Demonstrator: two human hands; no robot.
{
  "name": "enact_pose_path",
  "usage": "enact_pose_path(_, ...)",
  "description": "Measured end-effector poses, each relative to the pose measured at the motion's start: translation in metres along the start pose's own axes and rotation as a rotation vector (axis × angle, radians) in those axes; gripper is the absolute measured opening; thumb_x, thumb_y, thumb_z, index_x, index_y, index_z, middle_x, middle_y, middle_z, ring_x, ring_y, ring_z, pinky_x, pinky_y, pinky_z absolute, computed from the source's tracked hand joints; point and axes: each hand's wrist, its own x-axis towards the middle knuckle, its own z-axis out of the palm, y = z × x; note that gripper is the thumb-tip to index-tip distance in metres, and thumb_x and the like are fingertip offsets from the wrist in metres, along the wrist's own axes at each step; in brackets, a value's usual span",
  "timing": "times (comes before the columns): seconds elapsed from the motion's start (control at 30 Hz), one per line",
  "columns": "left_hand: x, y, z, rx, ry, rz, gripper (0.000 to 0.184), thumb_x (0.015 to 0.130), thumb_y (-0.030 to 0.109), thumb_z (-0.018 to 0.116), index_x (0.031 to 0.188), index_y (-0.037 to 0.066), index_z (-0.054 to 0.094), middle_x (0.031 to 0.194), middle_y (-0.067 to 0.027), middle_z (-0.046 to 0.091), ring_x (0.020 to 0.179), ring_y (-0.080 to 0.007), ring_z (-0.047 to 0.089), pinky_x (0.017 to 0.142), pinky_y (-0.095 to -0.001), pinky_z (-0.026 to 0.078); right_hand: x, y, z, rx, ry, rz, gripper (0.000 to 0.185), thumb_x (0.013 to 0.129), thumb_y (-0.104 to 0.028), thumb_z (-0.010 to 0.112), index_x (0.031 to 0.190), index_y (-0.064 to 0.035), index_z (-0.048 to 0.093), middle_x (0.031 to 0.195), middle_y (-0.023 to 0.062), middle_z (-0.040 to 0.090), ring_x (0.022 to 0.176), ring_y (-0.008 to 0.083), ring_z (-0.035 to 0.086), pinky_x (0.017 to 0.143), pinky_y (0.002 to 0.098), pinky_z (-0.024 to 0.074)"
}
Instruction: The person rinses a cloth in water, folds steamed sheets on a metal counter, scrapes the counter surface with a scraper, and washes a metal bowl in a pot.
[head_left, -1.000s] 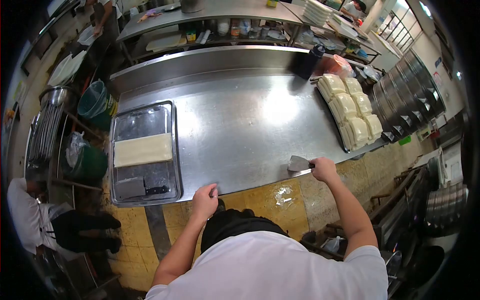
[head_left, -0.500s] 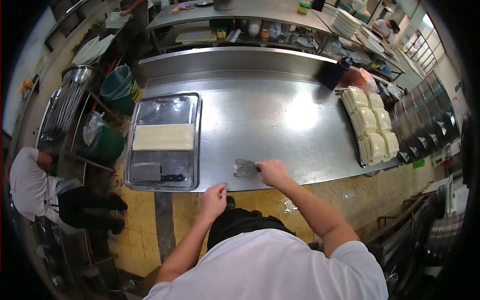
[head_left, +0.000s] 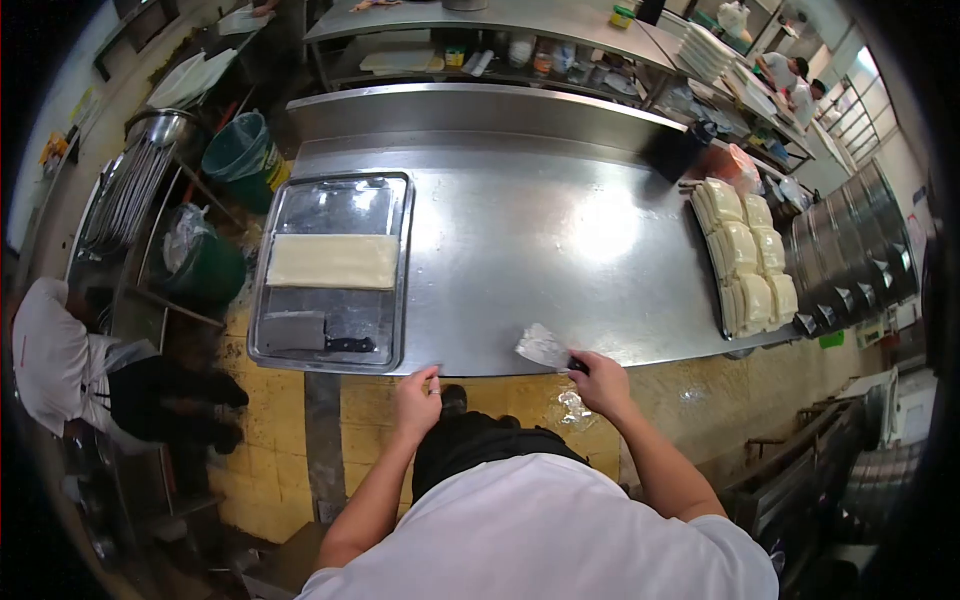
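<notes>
My right hand (head_left: 600, 383) is wrapped round the black handle of a scraper (head_left: 543, 345), whose flat blade lies over the front edge of the steel table (head_left: 500, 270). My left hand (head_left: 417, 400) is closed at the same edge, thumb and fingers together; whatever it may hold is too small to make out. To its left stands a metal tray (head_left: 404, 225) bearing a pale rectangular slab (head_left: 333, 261) and a cleaver (head_left: 294, 330) with a black handle. Stacked pale folded sheets (head_left: 738, 250) rest on a dark tray at the right end.
A dark container (head_left: 685, 150) stands at the back right, near an orange bag (head_left: 733, 165). Round steel tiers (head_left: 850, 240) rise beyond the stacks. Green bins (head_left: 240, 150) are left of the table. A person (head_left: 60, 360) bends at the far left; others work at the back right.
The scraper has moved left along the front edge, then partly back right, its blade turning. My left hand has stayed at the edge. The camera view has shifted.
</notes>
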Motion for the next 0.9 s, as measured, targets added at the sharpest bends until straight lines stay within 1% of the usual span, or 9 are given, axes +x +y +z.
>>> enact_pose_path(0.13, 0.009, 0.012, 0.005, 0.0, -0.041, 0.017, 0.023, 0.091, 0.014, 0.066, 0.11, 0.003, 0.072, 0.107, -0.0174, 0.073, 0.1, -0.0358, 0.069, 0.089, -0.0435, 0.054, -0.039, 0.039, -0.013, -0.107, -0.006, 0.144, 0.038, 0.087, -0.024, 0.071, 0.123, -0.0135, 0.07, 0.113, 0.0124, 0.072, 0.104, 0.0347, 0.068, 0.088, 0.0443, 0.0544)
enact_pose_path(0.27, 0.024, 0.035, 0.006, -0.007, -0.091, 0.061, 0.023, 0.091, 0.014, 0.066, 0.11, 0.004, 0.072, 0.105, -0.0175, 0.073, 0.098, -0.0359, 0.069, 0.087, -0.0437, 0.054, -0.05, 0.051, -0.02, -0.261, -0.05, 0.199, 0.038, 0.086, -0.022, 0.07, 0.123, -0.0142, 0.07, 0.108, 0.0122, 0.072, 0.102, 0.0339, 0.069, 0.085, 0.0454, 0.0547)
enact_pose_path(0.3, 0.028, 0.04, 0.007, -0.002, -0.106, 0.068, 0.023, 0.091, 0.014, 0.066, 0.11, 0.004, 0.073, 0.104, -0.0176, 0.073, 0.098, -0.036, 0.069, 0.086, -0.0438, 0.054, -0.05, 0.051, -0.017, -0.233, 0.011, 0.135, 0.03, 0.086, -0.021, 0.07, 0.115, -0.0124, 0.071, 0.104, 0.0125, 0.071, 0.098, 0.0346, 0.068, 0.084, 0.0469, 0.0543)
enact_pose_path(0.4, 0.039, 0.047, 0.009, 0.024, -0.129, 0.086, 0.022, 0.091, 0.014, 0.065, 0.11, 0.004, 0.073, 0.104, -0.0178, 0.074, 0.097, -0.0362, 0.069, 0.086, -0.044, 0.055, -0.036, 0.027, -0.009, -0.309, -0.041, 0.026, 0.029, 0.086, -0.018, 0.065, 0.114, -0.0141, 0.072, 0.104, 0.013, 0.071, 0.098, 0.0343, 0.069, 0.082, 0.0475, 0.055)
enact_pose_path(0.47, 0.045, 0.045, 0.011, 0.026, -0.133, 0.082, 0.022, 0.091, 0.013, 0.066, 0.11, 0.004, 0.073, 0.104, -0.0177, 0.074, 0.097, -0.0362, 0.069, 0.085, -0.0439, 0.055, -0.018, 0.013, 0.009, -0.357, -0.151, -0.001, 0.031, 0.086, -0.013, 0.059, 0.114, -0.0153, 0.072, 0.104, 0.0138, 0.071, 0.097, 0.0344, 0.069, 0.08, 0.0487, 0.0554)
enact_pose_path(0.53, 0.048, 0.043, 0.012, 0.017, -0.124, 0.092, 0.022, 0.091, 0.013, 0.066, 0.11, 0.005, 0.073, 0.104, -0.0175, 0.074, 0.097, -0.0362, 0.069, 0.085, -0.0439, 0.055, -0.005, -0.012, 0.029, -0.329, -0.114, -0.086, 0.034, 0.083, -0.01, 0.056, 0.114, -0.0146, 0.071, 0.104, 0.0146, 0.071, 0.096, 0.0352, 0.069, 0.079, 0.0486, 0.0558)
enact_pose_path(0.7, 0.05, 0.039, 0.009, -0.007, -0.123, 0.074, 0.026, 0.091, 0.012, 0.067, 0.114, 0.002, 0.073, 0.107, -0.0182, 0.075, 0.1, -0.032, 0.072, 0.089, -0.0393, 0.055, 0.009, -0.05, 0.071, 0.061, 0.073, -0.056, 0.037, 0.09, -0.023, 0.066, 0.125, -0.0103, 0.067, 0.108, 0.0158, 0.072, 0.101, 0.0378, 0.069, 0.086, 0.0478, 0.0549)
enact_pose_path(0.8, 0.047, 0.034, 0.007, 0.005, -0.15, 0.079, 0.028, 0.09, 0.012, 0.068, 0.116, 0.002, 0.072, 0.108, -0.0182, 0.074, 0.1, -0.0326, 0.072, 0.089, -0.0396, 0.055, 0.003, -0.045, 0.065, 0.183, 0.122, 0.053, 0.044, 0.089, -0.021, 0.068, 0.131, -0.0092, 0.065, 0.119, 0.0184, 0.07, 0.106, 0.0398, 0.067, 0.091, 0.0459, 0.0533)
enact_pose_path(0.9, 0.046, 0.031, 0.005, 0.052, -0.231, 0.101, 0.027, 0.09, 0.013, 0.068, 0.115, 0.002, 0.072, 0.11, -0.0184, 0.073, 0.101, -0.0342, 0.07, 0.09, -0.041, 0.055, -0.012, -0.032, 0.043, 0.3, 0.21, 0.254, 0.045, 0.089, -0.018, 0.068, 0.132, -0.0077, 0.064, 0.118, 0.0208, 0.069, 0.109, 0.0399, 0.066, 0.094, 0.0448, 0.0517)
